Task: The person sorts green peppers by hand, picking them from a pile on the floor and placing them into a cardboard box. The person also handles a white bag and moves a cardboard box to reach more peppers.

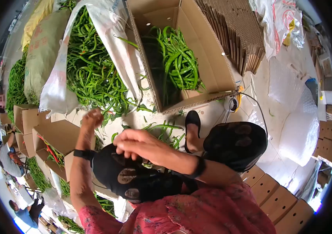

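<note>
My left hand point(92, 118) is near the bottom edge of a large heap of green peppers point(95, 72) in an open white sack point(54, 87). Its fingers look curled and are blurred; what they hold, if anything, is hard to make out. Above my left knee, my right hand point(136, 143) has its fingers bent downward, their tips partly hidden. Loose green peppers point(169, 126) lie on the floor just beyond it. An open cardboard box point(207, 50) with green peppers point(179, 60) inside stands ahead, apart from both hands.
Flattened cardboard point(236, 29) is stacked right of the box. Bubble wrap point(300, 136) lies at the right. A smaller box point(56, 136) with red and green peppers stands at the left. Two people point(8, 156) point(29, 212) sit at the far left.
</note>
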Motion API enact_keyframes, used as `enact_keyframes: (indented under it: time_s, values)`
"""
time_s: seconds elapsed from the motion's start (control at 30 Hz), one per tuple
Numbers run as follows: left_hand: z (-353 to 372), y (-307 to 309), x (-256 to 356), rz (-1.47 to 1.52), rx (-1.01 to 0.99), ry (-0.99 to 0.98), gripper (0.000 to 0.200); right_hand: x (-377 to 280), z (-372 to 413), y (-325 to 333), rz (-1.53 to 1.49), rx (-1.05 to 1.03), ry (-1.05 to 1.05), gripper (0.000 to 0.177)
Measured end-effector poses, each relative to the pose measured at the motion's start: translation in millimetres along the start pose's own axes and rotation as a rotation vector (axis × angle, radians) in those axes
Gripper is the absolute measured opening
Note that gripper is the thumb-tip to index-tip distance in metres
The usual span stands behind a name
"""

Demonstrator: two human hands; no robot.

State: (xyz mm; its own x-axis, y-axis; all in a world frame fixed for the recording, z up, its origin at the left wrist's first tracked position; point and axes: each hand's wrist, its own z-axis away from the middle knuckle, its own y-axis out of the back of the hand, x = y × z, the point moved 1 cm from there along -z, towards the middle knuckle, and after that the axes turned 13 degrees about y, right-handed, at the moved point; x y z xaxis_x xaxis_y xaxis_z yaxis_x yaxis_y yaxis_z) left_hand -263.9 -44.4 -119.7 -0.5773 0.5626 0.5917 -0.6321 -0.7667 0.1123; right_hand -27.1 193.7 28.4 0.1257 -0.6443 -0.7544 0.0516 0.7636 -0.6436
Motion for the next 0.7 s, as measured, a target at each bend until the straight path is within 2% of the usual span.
enact_keyframes:
  time_s: [0.07,0.13,0.2,0.27,0.3,0.33,0.4,0.47,0.5,0.6,0.63,0.7]
  values:
    - [15,-39,-11,0.077,0.093,0.105,0.034,53,-27,29,-0.056,0.191,-0.074,0.027]
    - [0,-44,-34,-0.020,0.061,0.208,0.038,91,-41,61,-0.084,0.352,-0.177,0.025]
    - [-7,-57,-45,-0.093,0.031,0.221,0.039,120,-46,87,-0.058,0.516,-0.237,0.024]
    - [-21,-62,-59,-0.116,0.011,0.249,0.043,174,-45,118,-0.215,0.654,-0.062,0.023]
    - [-26,-66,-61,-0.142,0.014,0.260,0.043,219,-43,142,-0.414,0.505,0.149,0.023]
    - [-29,-70,-64,-0.167,0.017,0.271,0.043,234,-34,153,-0.292,0.605,0.115,0.023]
    - [-40,-69,-77,-0.190,-0.009,0.271,0.041,235,-15,164,-0.053,0.714,-0.023,0.024]
    - [-43,-72,-85,-0.077,0.026,0.209,0.040,241,4,171,0.042,0.745,-0.075,0.024]
    - [-41,-76,-84,-0.269,0.033,0.130,0.037,242,12,174,0.080,0.750,-0.093,0.024]
    - [-126,3,-193,-1.015,-0.055,-0.112,0.031,244,27,177,0.154,0.763,-0.127,0.025]
    - [-90,-40,-149,-0.472,-0.043,-0.041,0.028,244,32,178,0.170,0.763,-0.139,0.025]
    - [-84,-42,-143,-0.557,-0.017,-0.023,0.029,241,40,180,0.194,0.769,-0.148,0.025]
